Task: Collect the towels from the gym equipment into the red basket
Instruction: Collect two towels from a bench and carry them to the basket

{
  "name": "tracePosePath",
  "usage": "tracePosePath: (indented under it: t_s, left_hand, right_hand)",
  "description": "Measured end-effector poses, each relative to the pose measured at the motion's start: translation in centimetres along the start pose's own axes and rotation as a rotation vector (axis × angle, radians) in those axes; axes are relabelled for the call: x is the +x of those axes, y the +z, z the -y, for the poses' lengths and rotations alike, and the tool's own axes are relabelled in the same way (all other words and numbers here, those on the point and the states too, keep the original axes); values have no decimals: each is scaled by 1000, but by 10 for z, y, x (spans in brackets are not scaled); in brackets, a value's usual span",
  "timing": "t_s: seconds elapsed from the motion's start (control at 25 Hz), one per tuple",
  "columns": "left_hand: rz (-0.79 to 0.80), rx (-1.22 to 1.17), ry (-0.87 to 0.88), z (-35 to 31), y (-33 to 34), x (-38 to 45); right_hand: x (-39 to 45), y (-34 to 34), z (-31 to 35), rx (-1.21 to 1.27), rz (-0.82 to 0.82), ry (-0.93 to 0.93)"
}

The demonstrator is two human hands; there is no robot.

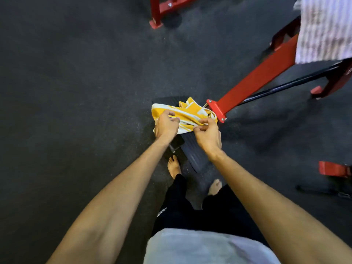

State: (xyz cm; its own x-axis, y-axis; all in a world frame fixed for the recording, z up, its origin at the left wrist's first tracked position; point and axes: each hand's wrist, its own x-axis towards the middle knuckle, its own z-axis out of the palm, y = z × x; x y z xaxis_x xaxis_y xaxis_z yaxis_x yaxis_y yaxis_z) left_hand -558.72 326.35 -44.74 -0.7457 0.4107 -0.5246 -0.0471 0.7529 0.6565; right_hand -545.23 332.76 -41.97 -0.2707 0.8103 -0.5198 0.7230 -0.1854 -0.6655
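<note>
A yellow towel with white stripes point(187, 113) lies crumpled on a black ribbed foot plate point(192, 149) at the end of a red machine beam point(255, 84). My left hand point(166, 125) grips the towel's left edge with curled fingers. My right hand point(207, 134) pinches its right part between thumb and fingers. A second towel, white with pink stripes point(323, 29), hangs over red equipment at the top right. No red basket is in view.
Dark rubber gym floor point(76, 92) spreads to the left. Red frame legs stand at the top centre point(158, 16) and right point(335, 169). A black bar point(285, 84) runs beside the beam. My bare feet point(174, 166) stand just behind the foot plate.
</note>
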Motion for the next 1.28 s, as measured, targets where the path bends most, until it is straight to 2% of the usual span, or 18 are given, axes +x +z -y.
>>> tracePosePath:
  t_s: [0.12,0.28,0.56,0.68,0.76,0.88,1.0,1.12,1.28]
  left_hand:
    - [46,159,13,8,19,62]
    - [154,448,103,47,73,143]
    - [335,1006,356,116,147,243]
    - [437,1175,325,129,163,272]
    - [417,1296,339,133,167,285]
    - [307,1481,519,132,170,293]
    - [364,1488,670,124,168,289]
    - [452,1377,602,111,161,275]
    - [447,1189,484,96,139,230]
  right_hand:
    - [42,32,-7,-13,-4,79]
    - [102,71,-52,-64,-7,165]
    - [189,123,-128,-124,-8,318]
    - [209,140,-144,-135,27,370]
    - [218,149,-149,-133,58,385]
    - [230,155,-149,-120,71,403]
    - [236,151,-141,-130,68,402]
    - [234,140,-133,-119,56,405]
    - [209,111,-117,-56,25,419]
